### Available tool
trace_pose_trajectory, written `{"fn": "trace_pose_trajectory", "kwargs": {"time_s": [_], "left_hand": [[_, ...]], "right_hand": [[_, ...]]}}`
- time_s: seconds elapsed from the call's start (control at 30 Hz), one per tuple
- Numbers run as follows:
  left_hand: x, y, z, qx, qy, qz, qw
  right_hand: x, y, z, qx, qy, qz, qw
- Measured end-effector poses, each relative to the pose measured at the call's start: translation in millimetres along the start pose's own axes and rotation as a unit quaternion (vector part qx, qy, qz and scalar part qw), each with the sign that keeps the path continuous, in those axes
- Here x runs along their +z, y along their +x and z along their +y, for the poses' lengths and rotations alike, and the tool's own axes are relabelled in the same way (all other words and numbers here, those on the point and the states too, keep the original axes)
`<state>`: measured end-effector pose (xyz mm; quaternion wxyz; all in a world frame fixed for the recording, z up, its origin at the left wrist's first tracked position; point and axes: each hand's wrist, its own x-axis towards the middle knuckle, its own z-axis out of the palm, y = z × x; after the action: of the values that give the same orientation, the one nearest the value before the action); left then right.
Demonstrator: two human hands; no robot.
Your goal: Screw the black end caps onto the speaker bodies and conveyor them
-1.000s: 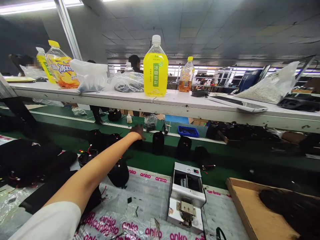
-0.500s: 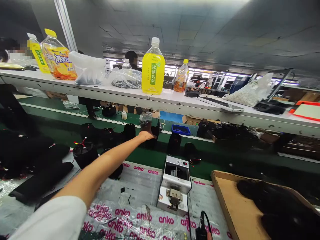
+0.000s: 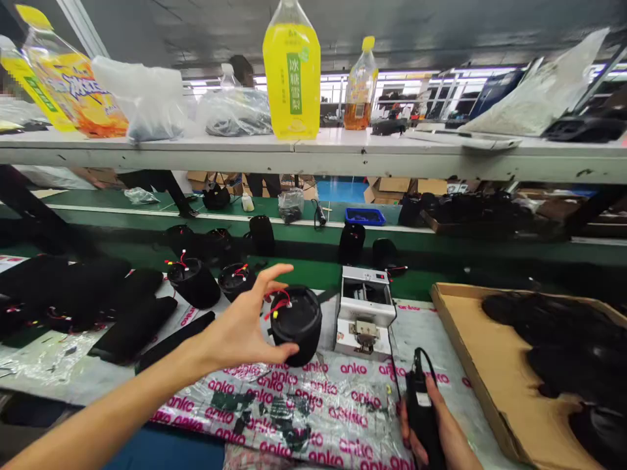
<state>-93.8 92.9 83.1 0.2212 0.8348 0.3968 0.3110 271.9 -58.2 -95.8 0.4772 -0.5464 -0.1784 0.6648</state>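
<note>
My left hand (image 3: pixel 240 323) wraps around a black cylindrical housing (image 3: pixel 296 324) with red and yellow wires on its top, its thumb in front and its index finger lifted above. The housing stands on a plastic sheet printed "anko" (image 3: pixel 313 418). My right hand (image 3: pixel 434 424) grips a black corded hand tool (image 3: pixel 420 408) at the bottom of the view. Two similar wired black housings (image 3: pixel 192 282) (image 3: pixel 236 281) stand left of my left hand.
A small white-and-grey machine (image 3: pixel 365 307) stands between my hands. On the right is a cardboard tray (image 3: pixel 455 346) of dark fibrous material. Behind runs a green conveyor belt (image 3: pixel 304 274) with more black housings. Above it, a white shelf (image 3: pixel 343 153) holds drink bottles and bags.
My left hand has come back from the belt toward me, now around a black housing on the sheet. My right hand with the tool has risen into view, and the view has tilted down.
</note>
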Motion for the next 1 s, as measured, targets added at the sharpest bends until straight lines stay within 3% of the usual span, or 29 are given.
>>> {"fn": "trace_pose_trajectory", "kwargs": {"time_s": [0.13,0.23,0.33,0.4,0.5,0.63,0.87,0.93,1.0], "left_hand": [[40.6,-50,-19,0.012,-0.011,-0.059,0.998],[62.5,-74,-31,0.000,-0.064,-0.062,0.996],[87.0,-99,-34,-0.045,-0.171,0.018,0.984],[109.8,-117,-30,-0.094,-0.241,0.092,0.961],[145.4,-139,-22,-0.166,-0.279,0.158,0.932],[169.5,-139,-15,-0.213,-0.256,0.162,0.929],[168.1,-111,-27,-0.132,-0.208,0.214,0.945],[160.3,-109,-32,-0.103,-0.222,0.173,0.954],[148.0,-106,-37,-0.087,-0.276,0.089,0.953]], "right_hand": [[21,-22,-49,-0.175,0.037,0.026,0.984],[38,-36,-94,-0.298,0.051,0.036,0.953],[60,-49,-133,-0.468,0.014,-0.008,0.883],[78,-54,-151,-0.542,-0.010,-0.034,0.840],[104,-44,-162,-0.584,-0.011,-0.067,0.809],[129,-8,-152,-0.615,0.020,-0.080,0.784],[141,28,-124,-0.602,-0.001,-0.100,0.792],[141,32,-125,-0.578,-0.007,-0.105,0.809],[138,37,-128,-0.528,-0.014,-0.119,0.841]]}}
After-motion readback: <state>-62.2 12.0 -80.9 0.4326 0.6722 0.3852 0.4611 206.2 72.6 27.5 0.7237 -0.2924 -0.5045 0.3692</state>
